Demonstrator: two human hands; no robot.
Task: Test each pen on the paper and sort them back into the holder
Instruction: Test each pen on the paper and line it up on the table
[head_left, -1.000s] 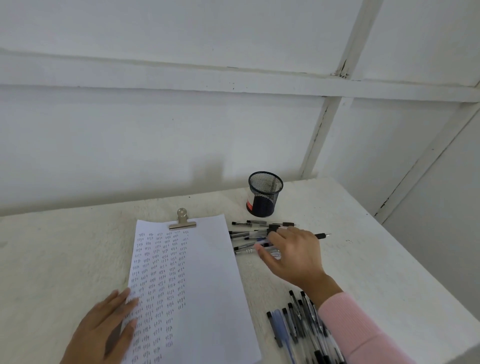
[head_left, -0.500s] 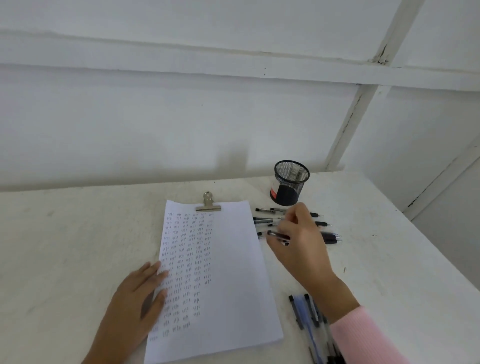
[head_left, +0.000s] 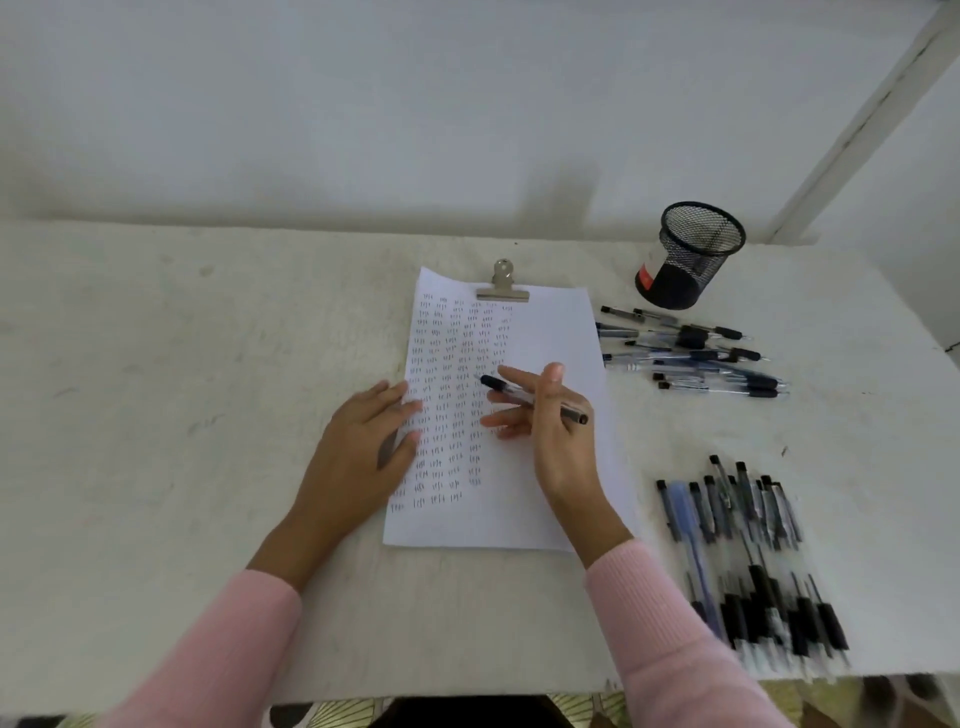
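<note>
The right hand (head_left: 550, 431) pinches a pen (head_left: 532, 399) loosely, other fingers spread, above the paper (head_left: 550, 332) at the desk (head_left: 156, 415) middle. The left hand (head_left: 363, 447) lies flat, fingers together, on the paper's left edge. To test well, I think the tip should meet a blank area; the holder (head_left: 691, 254) waits at the far right corner.

- The table (head_left: 156, 415) lies bare from 7 to 11 o'clock of the paper (head_left: 550, 332).
- At 1 o'clock, the mesh holder (head_left: 691, 254) stands upright, mouth unobstructed.
- Loose pens (head_left: 691, 353) crowd the strip between holder and paper.
- At 4 o'clock, a second pen pile (head_left: 748, 551) blocks the table's near edge.
- Between both piles runs a bare strip.
</note>
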